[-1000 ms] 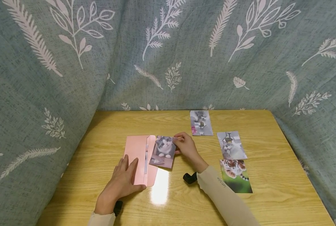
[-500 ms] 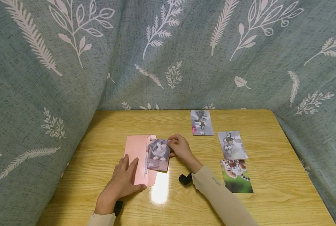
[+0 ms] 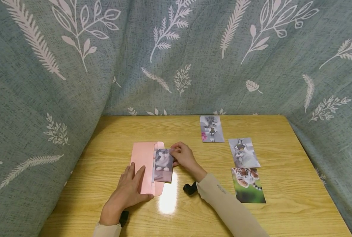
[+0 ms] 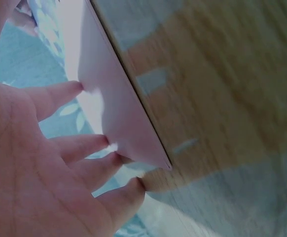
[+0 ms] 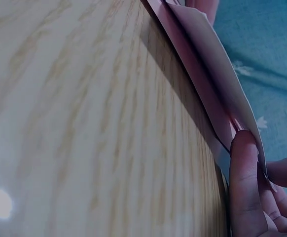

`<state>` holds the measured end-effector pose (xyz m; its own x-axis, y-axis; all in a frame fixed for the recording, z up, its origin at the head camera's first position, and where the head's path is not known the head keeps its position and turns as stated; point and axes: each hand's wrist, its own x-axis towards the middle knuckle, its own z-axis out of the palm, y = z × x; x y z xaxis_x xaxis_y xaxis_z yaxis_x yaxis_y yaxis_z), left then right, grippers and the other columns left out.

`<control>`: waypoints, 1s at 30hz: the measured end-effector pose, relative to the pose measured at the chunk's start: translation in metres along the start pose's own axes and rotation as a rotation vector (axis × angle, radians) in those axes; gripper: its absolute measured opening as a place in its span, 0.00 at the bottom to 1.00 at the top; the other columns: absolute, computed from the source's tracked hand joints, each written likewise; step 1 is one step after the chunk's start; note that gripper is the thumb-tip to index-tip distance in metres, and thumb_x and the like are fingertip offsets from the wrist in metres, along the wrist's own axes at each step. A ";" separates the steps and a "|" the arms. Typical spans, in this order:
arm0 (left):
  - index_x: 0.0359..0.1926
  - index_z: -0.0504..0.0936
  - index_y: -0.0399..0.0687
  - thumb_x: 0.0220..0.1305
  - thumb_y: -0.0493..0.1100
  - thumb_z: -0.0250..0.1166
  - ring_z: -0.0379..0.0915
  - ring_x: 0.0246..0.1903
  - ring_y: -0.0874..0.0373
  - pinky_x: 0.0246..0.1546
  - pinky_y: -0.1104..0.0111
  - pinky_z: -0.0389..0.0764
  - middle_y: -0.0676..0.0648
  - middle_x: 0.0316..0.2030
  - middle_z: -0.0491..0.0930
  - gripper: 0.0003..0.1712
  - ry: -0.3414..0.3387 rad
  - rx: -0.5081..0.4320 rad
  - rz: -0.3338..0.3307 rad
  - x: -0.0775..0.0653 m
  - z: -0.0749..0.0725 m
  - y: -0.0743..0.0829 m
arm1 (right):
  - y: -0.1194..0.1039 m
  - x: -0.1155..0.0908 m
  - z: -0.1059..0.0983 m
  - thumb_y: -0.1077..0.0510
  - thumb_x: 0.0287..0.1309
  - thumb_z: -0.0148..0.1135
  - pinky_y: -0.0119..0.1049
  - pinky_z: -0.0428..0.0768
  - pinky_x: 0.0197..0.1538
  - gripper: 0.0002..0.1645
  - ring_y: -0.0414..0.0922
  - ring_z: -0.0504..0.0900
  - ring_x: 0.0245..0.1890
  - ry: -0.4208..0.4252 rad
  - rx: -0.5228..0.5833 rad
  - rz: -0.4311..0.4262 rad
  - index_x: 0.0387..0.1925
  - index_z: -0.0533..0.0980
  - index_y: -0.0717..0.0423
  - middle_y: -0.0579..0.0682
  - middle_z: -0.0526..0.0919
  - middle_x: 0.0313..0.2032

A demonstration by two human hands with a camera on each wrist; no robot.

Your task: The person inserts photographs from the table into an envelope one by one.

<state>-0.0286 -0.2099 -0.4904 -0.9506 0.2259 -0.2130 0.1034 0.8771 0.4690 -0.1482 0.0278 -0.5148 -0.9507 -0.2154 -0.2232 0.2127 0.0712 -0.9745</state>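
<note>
A pink envelope (image 3: pixel 141 151) lies on the wooden table, its flap side facing right. My left hand (image 3: pixel 129 187) rests on it with fingers spread; the left wrist view shows the fingertips (image 4: pixel 77 87) against the pink paper (image 4: pixel 119 113). A cat photo (image 3: pixel 163 164) lies over the flap, its left edge at the envelope's mouth. My right hand (image 3: pixel 186 158) pinches the photo's upper right edge between thumb and fingers. In the right wrist view, the photo's thin edge (image 5: pixel 232 74) rises above the flap, with a finger (image 5: pixel 244 177) beneath it.
Three more photos lie to the right: a grey cat photo (image 3: pixel 212 129) at the back, another cat photo (image 3: pixel 244 152), and a tiger photo (image 3: pixel 248 185) nearer the right sleeve. A leaf-patterned curtain (image 3: pixel 176 59) hangs behind the table (image 3: pixel 294 197).
My right hand has moved left with the cat photo, which has straightened and now sits at the envelope's mouth. My left hand has stayed in place on the envelope.
</note>
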 end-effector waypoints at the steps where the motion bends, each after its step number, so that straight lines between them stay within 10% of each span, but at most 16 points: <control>1: 0.78 0.56 0.45 0.46 0.70 0.76 0.33 0.73 0.28 0.68 0.34 0.45 0.25 0.75 0.39 0.66 -0.002 0.001 -0.001 0.000 0.000 0.000 | 0.000 0.001 0.001 0.66 0.66 0.62 0.38 0.83 0.20 0.11 0.44 0.78 0.17 -0.002 -0.004 -0.001 0.48 0.75 0.66 0.54 0.80 0.28; 30: 0.77 0.58 0.43 0.45 0.70 0.76 0.36 0.73 0.27 0.69 0.37 0.45 0.24 0.74 0.41 0.66 0.017 0.023 0.012 0.001 0.000 0.000 | -0.003 0.008 0.034 0.67 0.65 0.61 0.41 0.83 0.19 0.10 0.45 0.79 0.13 -0.053 -0.072 -0.048 0.47 0.75 0.66 0.54 0.81 0.28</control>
<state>-0.0297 -0.2100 -0.4907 -0.9541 0.2290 -0.1929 0.1209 0.8841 0.4514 -0.1489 -0.0075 -0.5147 -0.9456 -0.2713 -0.1792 0.1488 0.1289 -0.9804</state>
